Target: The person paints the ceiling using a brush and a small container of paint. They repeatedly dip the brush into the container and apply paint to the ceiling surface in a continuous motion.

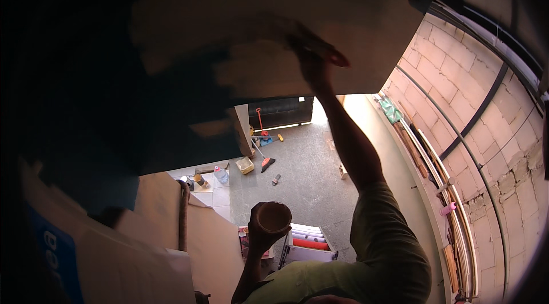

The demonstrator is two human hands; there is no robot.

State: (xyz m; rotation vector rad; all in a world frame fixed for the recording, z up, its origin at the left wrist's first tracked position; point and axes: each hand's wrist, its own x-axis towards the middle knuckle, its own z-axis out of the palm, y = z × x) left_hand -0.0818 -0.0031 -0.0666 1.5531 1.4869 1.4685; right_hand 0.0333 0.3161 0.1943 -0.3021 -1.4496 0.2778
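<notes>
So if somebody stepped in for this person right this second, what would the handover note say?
Right hand: raised overhead, holding a flat trowel-like tool against the pale ceiling board.
Left hand: low by the chest, gripping a small round brown bowl; its contents cannot be told.
Done: a pale patch already spread beside the tool.
Left: the dark area next to it remains uncovered.
Floor far below holds a broom and buckets.

the right hand (313,62) is raised against the ceiling (257,12), a brush (320,49) in it touching the surface. the left hand (264,229) is lower, holding a cup (273,217) in front of the chest. far below lies the floor (303,167), with brooms (264,149) and a bottle (221,175) on it. a block wall (474,104) stands to the right, pipes (452,201) along its foot.
</notes>
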